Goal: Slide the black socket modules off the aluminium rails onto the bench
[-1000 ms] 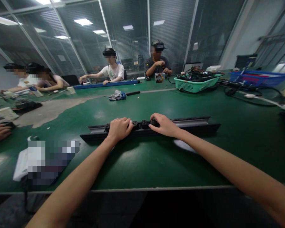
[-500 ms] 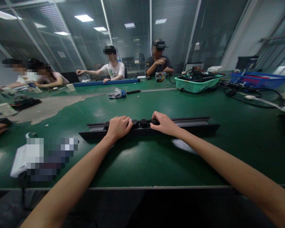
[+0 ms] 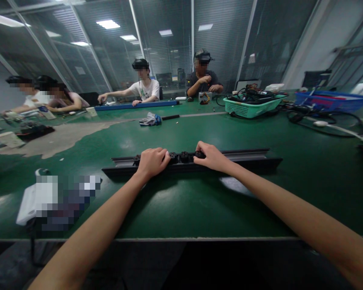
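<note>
A long black channel (image 3: 245, 163) lies across the green table in front of me. Several black blocks (image 3: 184, 157), resembling socket modules, sit in a row inside it. My left hand (image 3: 153, 162) is curled over the channel, fingers on its far side and thumb beside a block; what lies under the palm is hidden. Farther right, my right hand (image 3: 211, 156) pinches another black block (image 3: 200, 154) between thumb and fingers, at the channel's opening. The hand covers part of that block.
A white device with a cable (image 3: 30, 203) lies at near left. Beyond the channel are a grey-blue glove (image 3: 151, 119) and a short black bar (image 3: 171, 117). A green basket of cables (image 3: 251, 108) and a blue basket (image 3: 335, 100) stand at right. Several people sit across the table.
My right hand has slid slightly right along the channel with its block, widening the gap to the neighbouring block. My left hand stays put. Another person's hand at the left edge has left view.
</note>
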A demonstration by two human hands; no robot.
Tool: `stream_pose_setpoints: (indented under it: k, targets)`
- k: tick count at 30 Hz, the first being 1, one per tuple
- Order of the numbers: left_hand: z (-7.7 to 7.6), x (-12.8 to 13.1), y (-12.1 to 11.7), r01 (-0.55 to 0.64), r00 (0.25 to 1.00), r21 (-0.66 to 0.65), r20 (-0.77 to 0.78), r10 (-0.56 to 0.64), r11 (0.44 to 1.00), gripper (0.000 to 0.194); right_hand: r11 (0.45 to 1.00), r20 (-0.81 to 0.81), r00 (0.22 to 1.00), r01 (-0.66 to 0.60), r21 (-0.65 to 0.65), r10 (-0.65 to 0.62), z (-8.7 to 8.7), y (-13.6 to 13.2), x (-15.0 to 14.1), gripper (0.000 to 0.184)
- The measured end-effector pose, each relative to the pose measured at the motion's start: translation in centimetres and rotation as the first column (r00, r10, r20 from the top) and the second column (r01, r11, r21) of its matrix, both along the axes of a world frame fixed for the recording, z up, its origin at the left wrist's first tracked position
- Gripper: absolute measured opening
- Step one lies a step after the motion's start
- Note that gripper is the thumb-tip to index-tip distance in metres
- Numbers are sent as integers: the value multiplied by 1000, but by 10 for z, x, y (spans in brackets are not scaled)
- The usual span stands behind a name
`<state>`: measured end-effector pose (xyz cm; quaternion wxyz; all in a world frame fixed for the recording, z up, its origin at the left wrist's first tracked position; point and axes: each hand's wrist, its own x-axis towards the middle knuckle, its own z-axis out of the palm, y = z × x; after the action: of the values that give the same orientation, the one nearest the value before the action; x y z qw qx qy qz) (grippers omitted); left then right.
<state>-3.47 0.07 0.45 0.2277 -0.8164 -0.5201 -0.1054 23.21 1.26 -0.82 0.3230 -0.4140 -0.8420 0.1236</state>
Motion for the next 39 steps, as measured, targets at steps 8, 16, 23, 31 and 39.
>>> stream_pose_setpoints:
  k: [8, 16, 23, 31, 39]
  targets:
    - [0, 0, 1, 3, 1000, -5, 8, -3, 1000, 52, 999, 29, 1000, -2, -44, 3, 4, -1, 9, 22]
    - [1, 0, 0, 16, 1000, -11, 11, -16, 1000, 51, 991, 118, 992, -38, -129, 53, 18, 1, 20, 24]
    - [2, 1, -2, 6, 1000, -9, 6, -6, 1000, 50, 989, 87, 986, -140, -55, 144, 12, -2, 31, 30]
    - [2, 1, -1, 5, 999, -11, 34, -5, 1000, 50, 997, 35, 997, -68, 37, 66, -1, -10, 31, 22]
    - [2, 1, 0, 5, 1000, -14, 23, -4, 1000, 51, 1000, 55, 998, 9, 20, -10, 3, -14, 37, 21]
